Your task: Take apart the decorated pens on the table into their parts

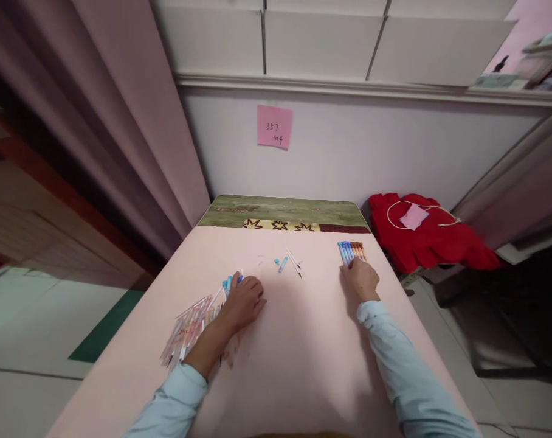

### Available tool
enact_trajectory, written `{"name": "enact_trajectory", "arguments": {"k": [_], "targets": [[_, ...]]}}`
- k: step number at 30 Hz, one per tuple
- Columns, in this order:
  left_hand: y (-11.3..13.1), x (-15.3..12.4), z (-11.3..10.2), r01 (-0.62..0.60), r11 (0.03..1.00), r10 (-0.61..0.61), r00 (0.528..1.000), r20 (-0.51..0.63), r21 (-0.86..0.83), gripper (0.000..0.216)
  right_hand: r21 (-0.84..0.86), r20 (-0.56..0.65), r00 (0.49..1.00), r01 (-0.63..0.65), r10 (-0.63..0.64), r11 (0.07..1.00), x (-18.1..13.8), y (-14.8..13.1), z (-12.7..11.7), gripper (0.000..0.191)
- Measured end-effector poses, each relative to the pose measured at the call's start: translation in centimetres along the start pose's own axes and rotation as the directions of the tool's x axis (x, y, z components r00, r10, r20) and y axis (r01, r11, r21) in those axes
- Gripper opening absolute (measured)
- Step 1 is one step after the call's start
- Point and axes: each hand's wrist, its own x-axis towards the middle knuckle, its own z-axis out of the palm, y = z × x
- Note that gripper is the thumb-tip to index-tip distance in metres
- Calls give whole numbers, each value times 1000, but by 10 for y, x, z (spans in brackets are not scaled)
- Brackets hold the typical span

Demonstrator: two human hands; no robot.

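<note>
My left hand (245, 299) rests over the right side of a loose pile of clear pen barrels and thin refills (189, 331). Its fingers are curled; blue caps (227, 285) show just beyond them, and whatever is in the grip is hidden. On the right, my right hand (362, 280) closes over the near end of a neat row of pens (346, 250) with blue and brown caps. Between the hands and farther back lie a short light-blue pen barrel (282, 264), a small blue cap (276, 261) and white refills (293, 261) with dark tips.
A pale pink cover (294, 365) lies over the table, leaving a green patterned strip (285, 210) at the far end. Behind stands a white wall with a pink note (275, 126). Red cloth (394, 243) with a white cable sits right; a curtain (134, 109) hangs left.
</note>
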Motion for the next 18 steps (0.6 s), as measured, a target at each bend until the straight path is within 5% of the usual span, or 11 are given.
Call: {"name": "enact_trajectory", "arguments": {"k": [9, 13, 15, 18], "targets": [[-1, -2, -4, 83, 994, -85, 996, -22, -72, 7, -60, 65, 997, 49, -45, 997, 16, -6, -12, 34], [4, 5, -4, 190, 923, -243, 962, -125, -334, 9, 4, -2, 997, 71, -71, 997, -10, -17, -24, 31], [13, 14, 0, 302, 750, -434, 896, -93, -589, 14, 166, -41, 989, 147, -142, 975, -39, -30, -23, 26], [31, 29, 8, 349, 187, -612, 772, 169, -918, 26, 580, 37, 928, 283, -372, 764, -87, -59, -8, 19]]}}
